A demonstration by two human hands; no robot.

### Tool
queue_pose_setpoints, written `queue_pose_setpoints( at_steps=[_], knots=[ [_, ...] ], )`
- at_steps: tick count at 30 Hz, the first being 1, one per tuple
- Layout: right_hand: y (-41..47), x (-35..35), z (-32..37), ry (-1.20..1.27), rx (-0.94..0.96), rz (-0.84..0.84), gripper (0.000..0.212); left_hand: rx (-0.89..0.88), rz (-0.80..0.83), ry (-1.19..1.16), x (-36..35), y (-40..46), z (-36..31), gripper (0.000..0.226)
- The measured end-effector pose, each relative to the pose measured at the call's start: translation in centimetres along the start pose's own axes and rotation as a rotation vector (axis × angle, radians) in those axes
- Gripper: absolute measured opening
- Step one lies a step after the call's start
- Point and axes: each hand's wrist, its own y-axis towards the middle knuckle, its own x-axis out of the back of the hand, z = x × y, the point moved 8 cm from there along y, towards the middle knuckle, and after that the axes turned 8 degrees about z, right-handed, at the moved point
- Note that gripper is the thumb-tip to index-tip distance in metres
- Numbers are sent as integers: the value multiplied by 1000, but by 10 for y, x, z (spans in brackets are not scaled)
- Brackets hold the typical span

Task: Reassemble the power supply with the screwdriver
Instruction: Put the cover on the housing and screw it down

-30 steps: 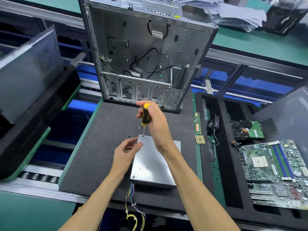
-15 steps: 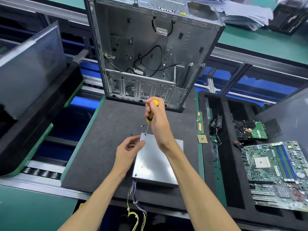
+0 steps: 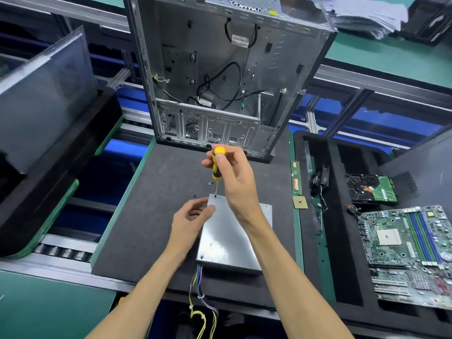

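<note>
The left hand (image 3: 189, 220) steadied the power supply (image 3: 232, 237) at its far-left corner, thumb touching the lid, fingers loosely curled. Beside it, the right hand (image 3: 233, 178) gripped the screwdriver (image 3: 216, 167) upright, tip on that corner (no writing legible).

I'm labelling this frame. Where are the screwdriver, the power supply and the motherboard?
screwdriver (image 3: 215, 167), head view, yellow-and-black handle.
power supply (image 3: 227, 241), head view, bare top cover.
motherboard (image 3: 403, 250), head view, board centre.

left hand (image 3: 189, 217): bare | right hand (image 3: 236, 181): bare | forearms: bare, no sleeves, no jewellery
</note>
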Motion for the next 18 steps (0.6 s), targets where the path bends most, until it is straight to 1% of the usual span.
queue_pose_setpoints(
  at_steps=[2, 5, 10, 15, 18],
  knots=[
    [2, 1, 3, 45, 29, -19, 14, 5, 2, 1, 0, 0, -1, 19],
    [4, 4, 5, 97, 46, -48, 21, 7, 1, 3, -1, 0, -2, 21],
    [6, 10, 2, 93, 57, -101, 26, 9, -5, 15, 0, 0, -3, 21],
    [7, 32, 1, 166, 87, -252, 17, 17, 21, 30, 1, 1, -1, 23],
    [12, 53, -2, 345, 66, -338, 18, 35, 36, 38, 2, 1, 0, 24]
  ],
)
